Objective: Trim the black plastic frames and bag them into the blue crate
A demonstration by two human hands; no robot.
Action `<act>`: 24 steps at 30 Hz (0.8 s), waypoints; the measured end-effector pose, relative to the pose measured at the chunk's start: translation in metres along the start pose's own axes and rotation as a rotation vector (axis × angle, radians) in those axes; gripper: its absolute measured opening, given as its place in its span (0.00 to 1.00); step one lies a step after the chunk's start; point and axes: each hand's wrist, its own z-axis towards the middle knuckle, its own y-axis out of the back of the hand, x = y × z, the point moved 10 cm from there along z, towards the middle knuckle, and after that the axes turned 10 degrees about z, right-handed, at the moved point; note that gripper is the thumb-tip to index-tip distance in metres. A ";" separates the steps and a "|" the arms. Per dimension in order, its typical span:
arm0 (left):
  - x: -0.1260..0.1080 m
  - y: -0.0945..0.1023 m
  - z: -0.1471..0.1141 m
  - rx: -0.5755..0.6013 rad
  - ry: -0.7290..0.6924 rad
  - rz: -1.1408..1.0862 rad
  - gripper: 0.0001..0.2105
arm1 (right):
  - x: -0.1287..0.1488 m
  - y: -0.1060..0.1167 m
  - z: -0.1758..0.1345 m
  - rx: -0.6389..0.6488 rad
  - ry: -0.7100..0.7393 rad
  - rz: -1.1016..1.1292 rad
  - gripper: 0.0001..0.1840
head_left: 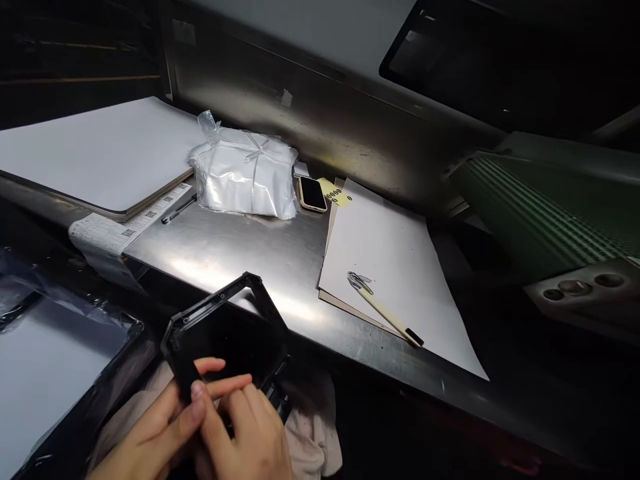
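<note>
Low in the view, my left hand (pixel 163 420) grips the near left side of a black plastic frame (pixel 183 357), with the thumb on one face and fingers reaching inside its opening. The frame is tilted and has cut corners. My right hand (pixel 250 433) is closed beside it at the near edge, thumb and index finger pinched close to the left thumb. What the right fingertips press or hold is hidden. Another dark part shows at the frame's lower right, too dim to name.
A metal bench (pixel 215 243) carries a stack of white sheets (pixel 110 153), a bundle of clear bags (pixel 245 173), a phone (pixel 313 194), a pen (pixel 179 209), cardboard (pixel 395 260) and a yellow-handled knife (pixel 387 313). A plastic-lined bin (pixel 120 347) stands lower left; green ribbed machinery (pixel 545 207) is at right.
</note>
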 end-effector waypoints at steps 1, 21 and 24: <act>0.002 -0.001 0.004 -0.001 0.029 -0.035 0.22 | 0.002 -0.007 0.003 0.079 0.051 -0.012 0.08; -0.019 0.006 0.019 0.072 -0.076 -0.103 0.12 | -0.260 0.169 0.103 -0.147 -0.118 -0.502 0.11; -0.017 0.007 0.019 0.069 -0.058 -0.084 0.11 | -0.237 0.175 0.100 -0.288 -0.028 -0.554 0.11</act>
